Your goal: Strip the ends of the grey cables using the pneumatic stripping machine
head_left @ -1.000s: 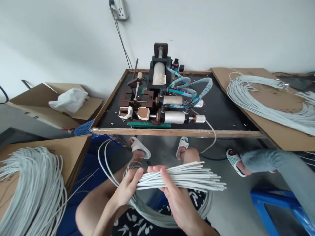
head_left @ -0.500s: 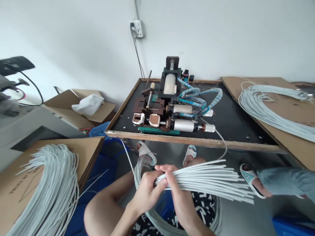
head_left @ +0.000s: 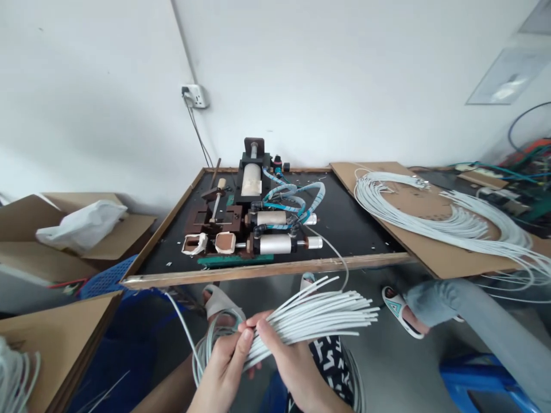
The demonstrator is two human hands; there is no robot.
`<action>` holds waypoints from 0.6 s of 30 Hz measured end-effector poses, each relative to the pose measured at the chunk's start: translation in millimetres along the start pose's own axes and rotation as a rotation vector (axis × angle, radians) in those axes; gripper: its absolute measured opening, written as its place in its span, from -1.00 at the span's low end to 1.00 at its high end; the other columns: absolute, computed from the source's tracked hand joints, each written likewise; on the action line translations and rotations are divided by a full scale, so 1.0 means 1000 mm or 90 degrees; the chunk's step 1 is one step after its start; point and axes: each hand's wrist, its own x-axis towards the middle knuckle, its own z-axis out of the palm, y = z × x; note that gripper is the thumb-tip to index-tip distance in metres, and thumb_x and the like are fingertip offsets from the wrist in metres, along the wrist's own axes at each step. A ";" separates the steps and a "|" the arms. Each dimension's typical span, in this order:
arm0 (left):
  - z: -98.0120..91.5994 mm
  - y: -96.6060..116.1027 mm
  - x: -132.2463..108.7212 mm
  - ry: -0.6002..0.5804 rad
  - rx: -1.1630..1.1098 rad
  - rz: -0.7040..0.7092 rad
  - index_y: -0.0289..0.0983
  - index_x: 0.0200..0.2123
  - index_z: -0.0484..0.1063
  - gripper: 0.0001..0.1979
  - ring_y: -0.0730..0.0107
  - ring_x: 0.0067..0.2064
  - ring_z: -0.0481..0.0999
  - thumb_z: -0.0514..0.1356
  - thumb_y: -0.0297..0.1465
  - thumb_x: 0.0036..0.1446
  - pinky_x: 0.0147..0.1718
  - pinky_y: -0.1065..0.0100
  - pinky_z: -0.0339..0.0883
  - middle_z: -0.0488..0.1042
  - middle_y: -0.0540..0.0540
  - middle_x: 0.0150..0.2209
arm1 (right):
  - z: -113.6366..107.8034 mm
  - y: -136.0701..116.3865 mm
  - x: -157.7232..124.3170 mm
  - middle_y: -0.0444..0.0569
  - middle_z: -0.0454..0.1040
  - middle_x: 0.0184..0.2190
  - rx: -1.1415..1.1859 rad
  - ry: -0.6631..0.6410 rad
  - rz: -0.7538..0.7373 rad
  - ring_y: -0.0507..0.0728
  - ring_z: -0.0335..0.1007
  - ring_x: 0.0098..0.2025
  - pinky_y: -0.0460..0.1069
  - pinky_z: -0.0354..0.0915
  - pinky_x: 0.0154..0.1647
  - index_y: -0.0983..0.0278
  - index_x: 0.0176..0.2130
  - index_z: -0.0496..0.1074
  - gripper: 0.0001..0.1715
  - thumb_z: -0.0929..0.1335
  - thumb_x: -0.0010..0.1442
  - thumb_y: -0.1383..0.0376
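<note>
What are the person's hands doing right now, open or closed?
Left hand: closed, holding a bundle of white cables.
Right hand: closed, holding the same bundle.

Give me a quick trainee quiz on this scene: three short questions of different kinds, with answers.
1. What do the left hand and right hand hold between them?
2. True or false: the pneumatic machine stands on a black tabletop.
3. What lies on the cardboard sheet at right? A: a coil of white cable. B: a white plastic bag. C: a blue crate.

Key: 1. A bundle of white cables. 2. True. 3. A.
</note>
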 end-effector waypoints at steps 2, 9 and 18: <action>0.003 0.001 0.002 0.001 0.000 -0.009 -0.30 -0.58 0.48 -0.32 0.30 -0.51 0.47 -0.02 0.07 0.35 -0.45 0.39 0.31 0.50 -0.11 -0.58 | 0.000 -0.002 0.000 -0.08 0.67 -0.29 -0.014 0.031 0.012 -0.04 0.38 -0.58 -0.11 0.37 -0.57 0.19 -0.19 0.62 -0.57 0.47 0.13 -0.07; 0.007 -0.003 -0.001 0.115 0.061 0.028 -0.32 -0.44 0.55 -0.41 0.29 -0.45 0.39 0.02 0.02 0.36 -0.44 0.40 0.27 0.48 -0.09 -0.51 | 0.000 -0.008 -0.004 -0.08 0.69 -0.09 -0.106 0.199 -0.005 0.23 0.55 0.04 0.01 0.37 0.17 0.13 -0.20 0.70 -0.53 0.52 -0.01 -0.10; -0.004 0.024 -0.014 0.043 0.135 0.103 -0.28 -0.28 0.59 -0.57 0.28 -0.34 0.48 -0.01 -0.22 0.44 -0.29 0.40 0.31 0.55 -0.11 -0.38 | -0.012 -0.006 -0.013 -0.05 0.64 -0.01 -0.235 0.258 -0.041 0.36 0.37 0.23 0.14 0.13 0.39 0.13 -0.19 0.68 -0.51 0.52 -0.02 -0.10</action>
